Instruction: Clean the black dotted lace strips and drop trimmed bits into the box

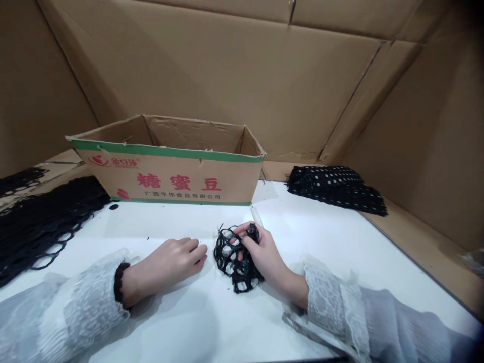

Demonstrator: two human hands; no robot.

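Crumpled black mesh fabric with large round holes (pixel 242 281) is gripped in my right hand (pixel 267 254), its thumb and fingers pinching the upper part. The lower part of this mesh bunches against the white table (pixel 181 312). To the left, my left hand (pixel 170 264) rests low over the table, back of the hand up and fingers curled closed. Whatever may be under those fingers is hidden. A gap of bare table separates the left hand from the mesh.
Behind my hands stands an open cardboard box (pixel 181 174) with a green rim and red lettering. Layered black holed fabric (pixel 49 217) lies on the left. More folded black fabric with dots (pixel 333 186) sits at the back right. Cardboard walls (pixel 212 65) surround the table.
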